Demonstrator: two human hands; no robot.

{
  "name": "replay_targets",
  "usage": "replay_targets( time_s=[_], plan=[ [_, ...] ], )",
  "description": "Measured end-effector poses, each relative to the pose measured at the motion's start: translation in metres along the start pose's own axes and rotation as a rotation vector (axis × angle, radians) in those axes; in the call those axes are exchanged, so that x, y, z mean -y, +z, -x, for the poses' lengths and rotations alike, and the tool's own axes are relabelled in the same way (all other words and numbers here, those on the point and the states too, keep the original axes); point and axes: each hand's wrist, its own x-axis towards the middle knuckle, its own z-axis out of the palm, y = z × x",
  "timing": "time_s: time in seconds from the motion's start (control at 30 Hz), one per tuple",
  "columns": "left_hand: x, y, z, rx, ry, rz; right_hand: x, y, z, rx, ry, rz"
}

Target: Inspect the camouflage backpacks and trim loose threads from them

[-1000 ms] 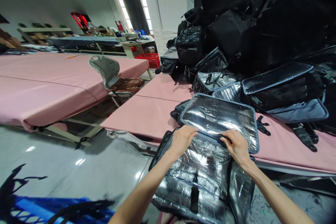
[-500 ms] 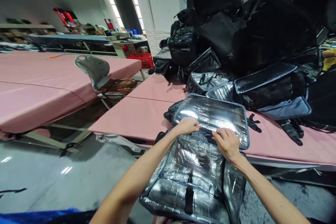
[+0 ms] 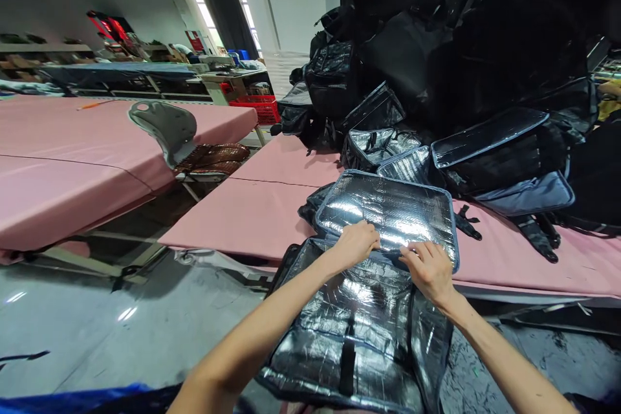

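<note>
Pinching silver-lined bag (image 3: 371, 294), two-handed grip (image 3: 356, 242) (image 3: 431, 268) closed

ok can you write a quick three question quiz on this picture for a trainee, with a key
1. True or false: the bare left hand and bare right hand are both at the near edge of the shiny silver, blue-grey-trimmed rectangular flap.

2. What is heaped beyond the flap on the pink-covered table?
A) white plates
B) black fabric bags
C) wooden crates

3. What stands between that table and the other pink-covered table?

Key: 1. True. 2. B. 3. A chair with a curved grey back and brown seat.
</note>
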Motion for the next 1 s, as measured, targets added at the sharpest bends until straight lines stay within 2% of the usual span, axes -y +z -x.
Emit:
replay_targets(
  time_s=[0.13,0.3,0.5,0.7,0.93,1.0],
  plan=[
    [0.003,-0.001,-0.019,0.152,-0.068,0.032,0.0,0.004,-0.006,-0.018,-0.037,0.04],
    [0.008,-0.007,-0.032,0.247,-0.083,0.047,0.002,0.009,-0.007,-0.011,-0.033,0.045],
    [0.008,-0.006,-0.033,0.281,-0.111,0.048,0.007,0.017,-0.014,0.019,-0.079,0.02],
    [0.007,-0.008,-0.033,0.295,-0.136,0.057,-0.002,0.012,-0.005,0.006,0.101,-0.12],
    [0.004,-0.013,-0.034,0.303,-0.138,0.064,0.003,0.016,-0.007,0.055,0.037,-0.046],
    [0.003,-0.014,-0.032,0.301,-0.136,0.064,0.002,0.017,-0.008,0.057,0.076,-0.106]
  ],
)
